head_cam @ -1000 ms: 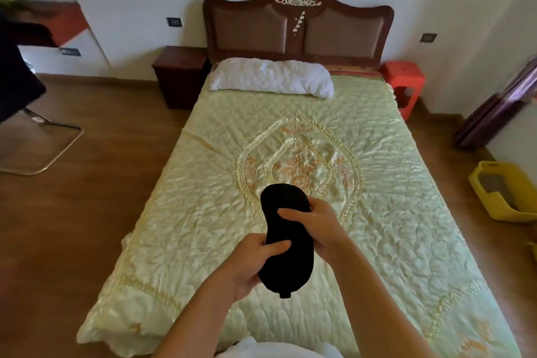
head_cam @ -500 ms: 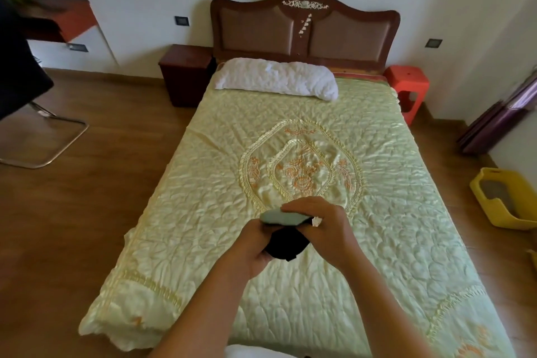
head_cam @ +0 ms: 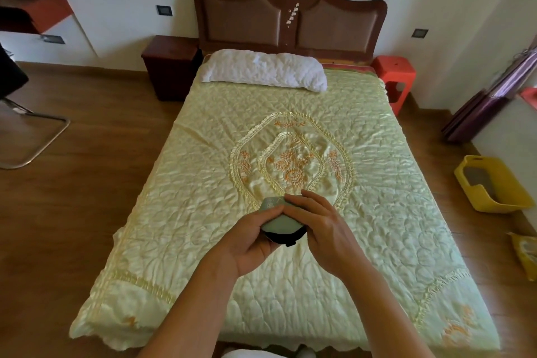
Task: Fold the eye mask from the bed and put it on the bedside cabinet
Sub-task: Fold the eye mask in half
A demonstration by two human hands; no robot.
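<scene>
The eye mask [head_cam: 279, 222] is folded in half, its grey-green side up and its black side showing underneath. Both hands hold it above the lower middle of the bed [head_cam: 203, 212]. My left hand [head_cam: 252, 244] cups it from below with the thumb across the top. My right hand [head_cam: 316, 224] grips its right side, fingers over the upper edge. The dark wooden bedside cabinet [head_cam: 170, 67] stands at the far left of the headboard, well beyond the hands.
A white pillow [head_cam: 264, 70] lies at the head of the bed. A red plastic stool [head_cam: 395, 78] stands right of the headboard. A yellow bin [head_cam: 491, 183] sits on the floor at right; a chair frame [head_cam: 32, 136] at left.
The mask was stretched out long and black a second ago; the hands have since doubled it over, so its grey-green side faces up. The view has also drawn nearer the bed.
</scene>
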